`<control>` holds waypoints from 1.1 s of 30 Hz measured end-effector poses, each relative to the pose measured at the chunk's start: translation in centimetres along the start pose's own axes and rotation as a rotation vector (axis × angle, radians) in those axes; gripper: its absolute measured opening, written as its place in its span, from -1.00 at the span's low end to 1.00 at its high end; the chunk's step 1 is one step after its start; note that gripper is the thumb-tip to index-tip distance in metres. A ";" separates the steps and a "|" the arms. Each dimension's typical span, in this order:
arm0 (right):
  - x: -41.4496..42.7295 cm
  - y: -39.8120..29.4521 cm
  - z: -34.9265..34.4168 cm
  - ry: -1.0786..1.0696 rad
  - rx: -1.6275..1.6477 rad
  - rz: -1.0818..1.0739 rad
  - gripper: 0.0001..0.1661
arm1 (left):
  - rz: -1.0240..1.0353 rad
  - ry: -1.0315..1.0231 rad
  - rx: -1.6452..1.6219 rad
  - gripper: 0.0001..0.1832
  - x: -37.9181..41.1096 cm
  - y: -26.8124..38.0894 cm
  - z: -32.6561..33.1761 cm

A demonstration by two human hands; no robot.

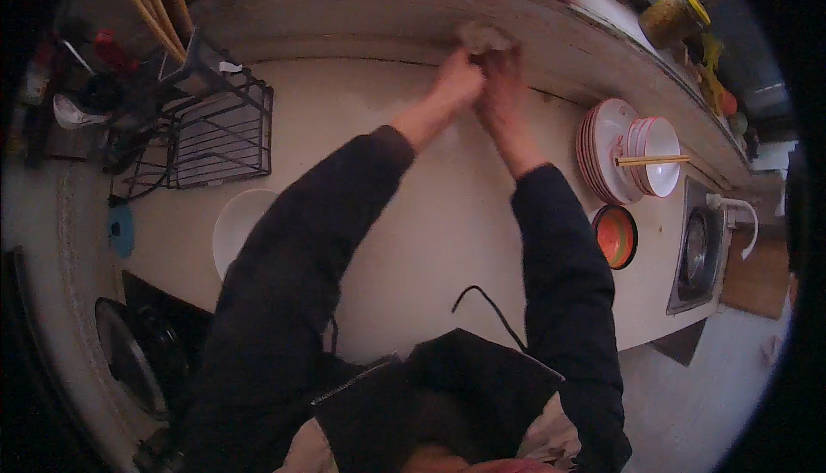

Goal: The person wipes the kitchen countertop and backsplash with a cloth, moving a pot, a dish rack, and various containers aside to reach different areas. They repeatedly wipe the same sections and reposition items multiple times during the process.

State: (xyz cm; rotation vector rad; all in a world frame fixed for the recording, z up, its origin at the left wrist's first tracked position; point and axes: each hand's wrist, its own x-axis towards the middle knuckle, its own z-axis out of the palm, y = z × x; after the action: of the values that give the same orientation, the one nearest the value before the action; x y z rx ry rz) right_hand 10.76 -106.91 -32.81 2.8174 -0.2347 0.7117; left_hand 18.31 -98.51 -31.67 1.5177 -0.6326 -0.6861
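Note:
Both my arms, in dark sleeves, reach across a pale countertop (426,215) towards the wall behind it. My left hand (461,79), its fingers curled, is at the near left edge of a greyish crumpled cloth (484,37). Close beside it, my right hand (503,82) is at the same cloth, which lies against the wall below the ledge. The hands are blurred, and their fingertips are partly hidden, so how the right one grips cannot be told. A white bowl or plate (242,231) is partly covered by my left sleeve.
On the right stand stacked plates (603,150), bowls (661,144) with chopsticks (652,160) across them, an orange bowl (615,237) and a sink (697,247). A black wire rack (222,137) and a chopstick holder (200,63) are at left. A yellow-lidded jar (671,18) sits above.

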 end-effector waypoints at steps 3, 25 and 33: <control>-1.7 3.5 -1.1 0.070 -0.064 0.043 -0.49 | 0.142 0.128 0.041 -0.50 1.1 0.7 5.3; -1.2 2.7 -2.2 -0.129 -0.081 -0.068 -0.50 | -0.047 0.145 0.068 -0.53 0.9 1.6 4.9; 3.8 -5.5 0.8 0.106 0.053 -0.085 -0.57 | -0.121 0.334 0.064 -0.53 -0.9 1.4 -3.6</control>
State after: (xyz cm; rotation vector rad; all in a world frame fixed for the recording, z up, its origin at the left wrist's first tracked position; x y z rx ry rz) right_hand 15.53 -102.20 -32.62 2.8095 -0.0789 0.8565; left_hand 20.41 -95.47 -30.16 1.6933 -0.3138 -0.4897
